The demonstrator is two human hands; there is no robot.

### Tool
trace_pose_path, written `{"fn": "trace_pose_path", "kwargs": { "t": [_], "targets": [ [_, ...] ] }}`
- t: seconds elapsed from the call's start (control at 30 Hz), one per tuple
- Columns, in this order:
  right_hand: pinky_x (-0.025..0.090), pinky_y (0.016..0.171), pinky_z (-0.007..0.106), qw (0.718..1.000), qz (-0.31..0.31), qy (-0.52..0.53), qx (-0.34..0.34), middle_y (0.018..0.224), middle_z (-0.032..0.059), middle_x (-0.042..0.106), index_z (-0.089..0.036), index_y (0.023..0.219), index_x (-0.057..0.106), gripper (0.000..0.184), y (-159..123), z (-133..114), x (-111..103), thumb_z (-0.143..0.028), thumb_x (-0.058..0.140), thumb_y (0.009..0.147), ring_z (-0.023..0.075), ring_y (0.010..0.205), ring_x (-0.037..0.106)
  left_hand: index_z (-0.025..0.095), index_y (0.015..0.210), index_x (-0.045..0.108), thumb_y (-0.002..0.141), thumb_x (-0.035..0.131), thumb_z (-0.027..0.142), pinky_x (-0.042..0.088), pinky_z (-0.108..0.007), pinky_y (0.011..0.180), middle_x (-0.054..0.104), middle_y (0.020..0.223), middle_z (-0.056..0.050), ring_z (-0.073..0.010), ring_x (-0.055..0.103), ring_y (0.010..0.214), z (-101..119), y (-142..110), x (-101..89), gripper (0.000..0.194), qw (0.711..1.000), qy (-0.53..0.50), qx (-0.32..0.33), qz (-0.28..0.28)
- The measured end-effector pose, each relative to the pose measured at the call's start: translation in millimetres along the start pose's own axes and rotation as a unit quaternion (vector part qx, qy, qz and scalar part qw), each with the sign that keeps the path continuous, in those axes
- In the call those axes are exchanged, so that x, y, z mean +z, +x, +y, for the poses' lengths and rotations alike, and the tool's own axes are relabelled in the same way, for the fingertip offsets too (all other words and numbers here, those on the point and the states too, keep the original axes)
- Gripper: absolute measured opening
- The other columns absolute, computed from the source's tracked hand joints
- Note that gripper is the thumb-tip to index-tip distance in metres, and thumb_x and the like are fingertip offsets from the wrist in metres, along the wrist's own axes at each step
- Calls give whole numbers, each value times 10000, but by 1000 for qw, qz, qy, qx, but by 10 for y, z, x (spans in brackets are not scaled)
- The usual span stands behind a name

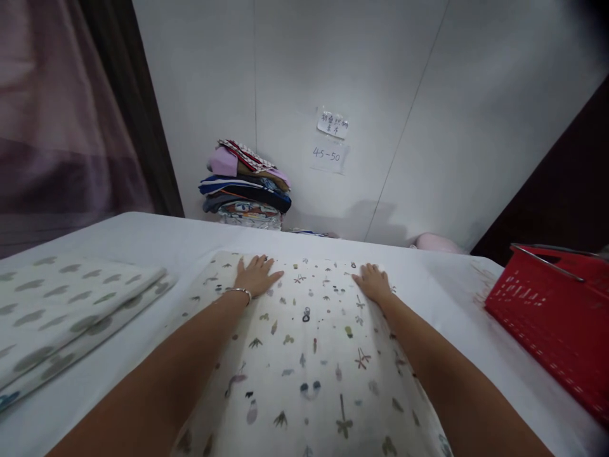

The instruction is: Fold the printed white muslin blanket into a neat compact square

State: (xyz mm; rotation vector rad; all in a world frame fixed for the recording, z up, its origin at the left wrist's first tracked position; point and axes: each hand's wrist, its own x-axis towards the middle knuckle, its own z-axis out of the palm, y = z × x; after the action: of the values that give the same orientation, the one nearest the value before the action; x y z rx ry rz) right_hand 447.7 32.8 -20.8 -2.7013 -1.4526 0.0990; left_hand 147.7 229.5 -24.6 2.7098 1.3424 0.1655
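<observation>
from the head view i'm seeing the printed cloth (304, 355) lying on the desk (428, 279), its long axis seemingly running away from the body; left hand (255, 277) and right hand (375, 283) are resting on it, fingers wide, near its far edge.

Stacked fabrics (252, 195) sit left — red basket (547, 324) right.

"Where am I looking?"
"A cloth workroom, I'd say: printed cloth (304, 330) on the table (157, 240), handwritten notes (328, 154) on the wall (304, 51), a folded stack (245, 184) beyond its far edge"
</observation>
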Motion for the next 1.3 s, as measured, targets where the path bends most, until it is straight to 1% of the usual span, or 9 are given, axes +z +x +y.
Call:
{"fn": "trace_pose_path", "kwargs": {
  "t": [0.13,0.33,0.47,0.63,0.73,0.87,1.0,1.13,1.3],
  "targets": [
    [111,1088,490,1000,-29,4,11,1523,103,169,-148,1437,245,678,44,219,6,-569,183,909,257,1390,110,265,1392,349,806,222,696,67,-611,1070,225,1508,-69,-332,162,1377,-21,21,23,739,1000,-2,-3,-2],
    [113,1073,542,999,-9,6,42,1529,101,137,-154,1430,258,691,-1,308,6,-589,179,899,279,1389,88,257,1383,358,816,210,687,44,-616,1066,240,1502,-80,-313,165,1379,-33,11,70,728,1000,-3,5,11],
    [142,1064,557,998,-37,10,57,1531,96,127,-156,1431,259,677,-30,337,-33,-578,187,906,279,1391,93,247,1389,348,819,220,685,29,-614,1068,229,1505,-83,-307,155,1384,-12,19,32,730,1000,-11,3,2],
    [142,1078,533,999,-24,-20,12,1518,90,190,-191,1405,316,598,-468,369,-61,-528,191,928,262,1391,127,214,1445,212,824,215,679,122,-547,1087,148,1524,-92,-288,131,1395,-24,-114,-192,777,997,-64,-36,-33],
    [150,1087,518,999,-23,-17,-32,1506,82,235,-203,1414,311,601,-1072,530,-30,-531,185,926,247,1392,144,234,1448,204,835,223,660,116,-533,1092,132,1528,-65,-279,111,1400,-108,-502,-328,747,998,-55,5,-26],
    [141,1101,513,998,-18,14,-54,1504,72,239,-210,1423,308,646,-1988,818,39,-580,195,906,239,1393,141,250,1429,276,842,275,625,83,-501,1106,141,1525,-52,-278,117,1399,-332,-1348,-406,696,995,-23,79,-49],
    [180,1096,511,999,-6,25,-39,1504,74,236,-205,1415,329,631,-2698,1062,152,-565,218,908,237,1391,146,269,1421,296,841,341,573,90,-515,1101,161,1521,-40,-279,138,1395,-605,-2219,-401,656,996,9,61,-64],
    [241,1069,523,999,23,26,-42,1501,87,236,-186,1408,337,616,-3136,1261,238,-536,226,914,250,1386,168,260,1409,325,851,358,517,154,-509,1092,217,1510,-44,-286,163,1388,-807,-2848,-446,615,998,28,-20,-58],
    [233,1056,574,997,70,3,-45,1476,101,301,-162,1388,371,610,-3376,1262,155,-515,234,911,283,1380,183,205,1392,345,863,342,513,207,-489,1088,246,1500,-83,-277,191,1381,-864,-3293,-558,612,996,-1,-81,-28]
  ]
}}
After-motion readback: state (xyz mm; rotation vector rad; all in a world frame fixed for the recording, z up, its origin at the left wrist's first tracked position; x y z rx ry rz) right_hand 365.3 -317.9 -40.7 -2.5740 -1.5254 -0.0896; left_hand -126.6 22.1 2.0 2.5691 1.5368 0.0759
